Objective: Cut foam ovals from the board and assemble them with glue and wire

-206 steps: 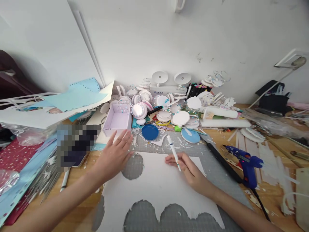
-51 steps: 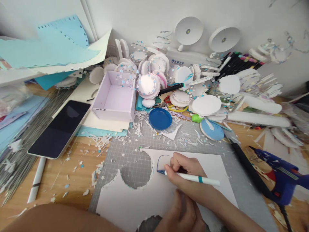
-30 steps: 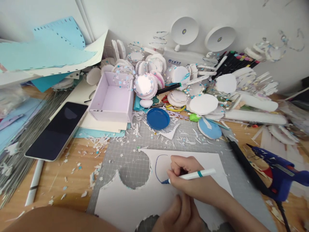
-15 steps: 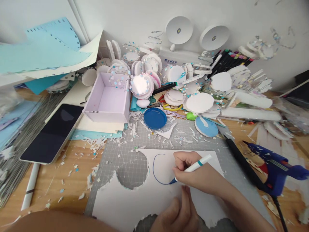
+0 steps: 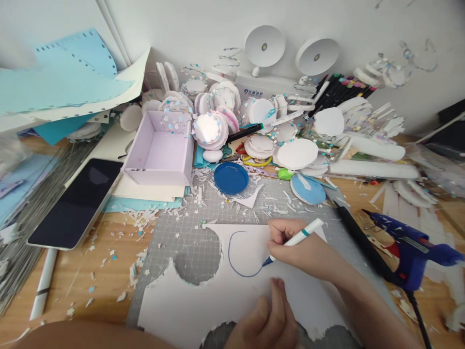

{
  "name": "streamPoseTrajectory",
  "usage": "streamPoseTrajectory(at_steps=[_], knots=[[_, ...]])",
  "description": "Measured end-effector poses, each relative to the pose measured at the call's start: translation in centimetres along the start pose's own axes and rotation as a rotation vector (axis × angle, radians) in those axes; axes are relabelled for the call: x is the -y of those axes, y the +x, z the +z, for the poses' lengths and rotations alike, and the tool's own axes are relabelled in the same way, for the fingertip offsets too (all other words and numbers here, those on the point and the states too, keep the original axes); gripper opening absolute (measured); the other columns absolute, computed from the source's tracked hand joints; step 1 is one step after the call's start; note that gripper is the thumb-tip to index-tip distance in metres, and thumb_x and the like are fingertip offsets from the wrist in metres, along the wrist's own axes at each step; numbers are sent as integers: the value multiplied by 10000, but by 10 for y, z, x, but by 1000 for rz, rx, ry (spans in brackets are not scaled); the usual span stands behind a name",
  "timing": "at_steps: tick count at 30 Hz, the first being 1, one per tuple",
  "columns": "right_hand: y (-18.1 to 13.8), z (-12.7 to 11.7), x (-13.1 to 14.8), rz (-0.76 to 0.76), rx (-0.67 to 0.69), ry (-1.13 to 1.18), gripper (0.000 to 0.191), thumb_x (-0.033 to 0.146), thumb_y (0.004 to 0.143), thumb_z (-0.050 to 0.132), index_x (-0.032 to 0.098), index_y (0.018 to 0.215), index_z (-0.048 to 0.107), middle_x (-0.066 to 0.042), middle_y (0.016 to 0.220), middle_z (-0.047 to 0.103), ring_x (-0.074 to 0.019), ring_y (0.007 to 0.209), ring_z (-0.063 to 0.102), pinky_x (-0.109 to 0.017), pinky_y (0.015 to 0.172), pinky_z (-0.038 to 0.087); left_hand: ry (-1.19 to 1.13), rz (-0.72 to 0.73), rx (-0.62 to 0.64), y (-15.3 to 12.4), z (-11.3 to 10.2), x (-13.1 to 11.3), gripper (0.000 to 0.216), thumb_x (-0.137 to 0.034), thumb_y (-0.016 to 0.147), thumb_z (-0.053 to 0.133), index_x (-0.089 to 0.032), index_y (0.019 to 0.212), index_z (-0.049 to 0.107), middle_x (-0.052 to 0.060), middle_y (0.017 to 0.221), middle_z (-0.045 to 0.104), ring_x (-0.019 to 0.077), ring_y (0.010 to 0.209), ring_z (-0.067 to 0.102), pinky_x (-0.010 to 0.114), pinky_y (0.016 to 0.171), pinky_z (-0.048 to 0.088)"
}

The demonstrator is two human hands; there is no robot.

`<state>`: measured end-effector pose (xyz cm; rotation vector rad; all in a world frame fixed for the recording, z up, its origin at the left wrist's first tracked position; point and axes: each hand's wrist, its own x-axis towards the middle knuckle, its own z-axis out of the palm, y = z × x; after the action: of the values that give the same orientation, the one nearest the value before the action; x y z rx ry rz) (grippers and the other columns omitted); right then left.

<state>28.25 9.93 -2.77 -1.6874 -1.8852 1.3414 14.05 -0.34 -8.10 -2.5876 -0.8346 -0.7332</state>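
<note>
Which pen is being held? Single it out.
The white pen with the teal band, in the right hand; the black pens are all beyond the paper, unheld.

Past the right hand (image 5: 290,240), a flat round blue dish (image 5: 231,178) sits on the gray mat (image 5: 163,240) among little white scraps (image 5: 199,191), and behind it is a big messy heap of round white pieces (image 5: 298,153) near some black pens (image 5: 332,89). Far to the left of that hand are a pale purple box (image 5: 165,150) with an open top and a black phone (image 5: 74,206) with a white stick (image 5: 44,286) poking out by its edge. To the right of the hand lie a long black tool (image 5: 359,245) and a blue glue gun (image 5: 410,245).
</note>
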Motion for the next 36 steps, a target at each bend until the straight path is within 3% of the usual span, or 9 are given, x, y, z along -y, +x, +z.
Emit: streamPoseTrajectory(at_steps=[6, 13, 36], knots=[[2, -3, 1, 20, -35, 3, 211, 167, 636, 495, 209, 543, 310, 76, 516, 317, -89, 515, 284, -202, 461, 220, -2, -9, -20, 0, 2, -1, 337, -263, 960, 390, -165, 762, 644, 29, 954, 747, 180, 933, 644, 291, 778, 388], [4, -4, -2, 11, -97, 19, 221, 157, 635, 502, 209, 541, 309, 72, 519, 320, -92, 520, 291, -205, 468, 229, 8, 27, 55, -1, -1, 0, 330, -318, 966, 400, -163, 783, 626, 53, 1023, 726, 190, 986, 622, 309, 806, 375], [12, 2, -5, 7, -296, 71, 244, 224, 687, 497, 226, 565, 286, 66, 536, 324, -105, 529, 298, -233, 476, 225, -3, -20, -19, 1, 2, -2, 328, -268, 962, 394, -177, 734, 612, 22, 929, 755, 174, 932, 648, 297, 787, 388]])
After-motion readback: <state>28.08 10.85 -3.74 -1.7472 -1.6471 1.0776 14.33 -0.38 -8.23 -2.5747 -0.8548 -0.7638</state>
